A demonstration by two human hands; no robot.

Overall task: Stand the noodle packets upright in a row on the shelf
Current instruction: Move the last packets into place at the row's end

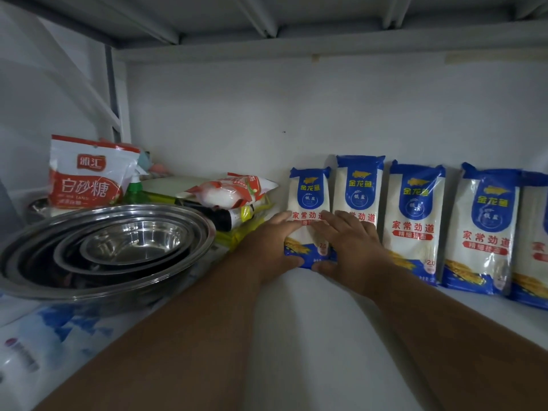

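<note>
Head camera looks into a white shelf (311, 336) where five blue-and-white plastic noodle packets stand upright in a row against the back wall. Both hands meet on the leftmost blue-and-white noodle packet (310, 192), which stands just beside the second noodle packet (359, 185). The left hand (274, 247) holds that packet's lower left edge, fingers laid up its front and thumb curled under its bottom corner. The right hand (350, 247) lies across the lower fronts of the leftmost and second packets with fingers spread nearly straight, its thumb tucked at the base. Further right stand the third noodle packet (415, 209), the fourth noodle packet (486, 221) and a fifth noodle packet (533, 232) cut off by the frame edge. To the left sit nested shiny steel bowls (118, 244), a red-and-white sugar bag (89, 173) standing behind them, and a red-and-white pouch (231, 191) lying flat on yellow packaging
</note>
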